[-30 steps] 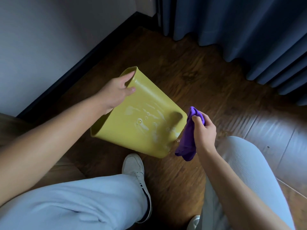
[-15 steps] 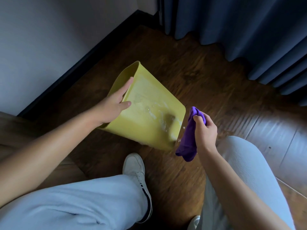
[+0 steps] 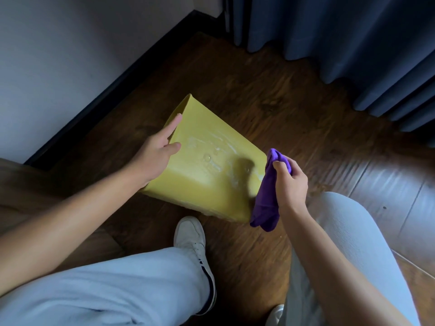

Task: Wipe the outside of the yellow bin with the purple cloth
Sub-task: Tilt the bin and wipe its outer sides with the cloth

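Right hand (image 3: 290, 184): fingers curled round a bunched purple cloth (image 3: 268, 196), which hangs just beside the base end of the bin, possibly touching its corner. Left hand (image 3: 156, 152): fingers straight, thumb laid on the upper face, holding the rim end of the yellow bin (image 3: 207, 175). Bin: tipped on its side above the wooden floor (image 3: 294, 109), upper face wet with streaks and droplets. White shoe (image 3: 191, 238): on the floor just below the bin. Blue curtain (image 3: 353, 36): far right

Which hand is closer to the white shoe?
Left or right is hard to call. The left hand rests on the yellow bin above the white shoe; the right hand holds the purple cloth beside it.
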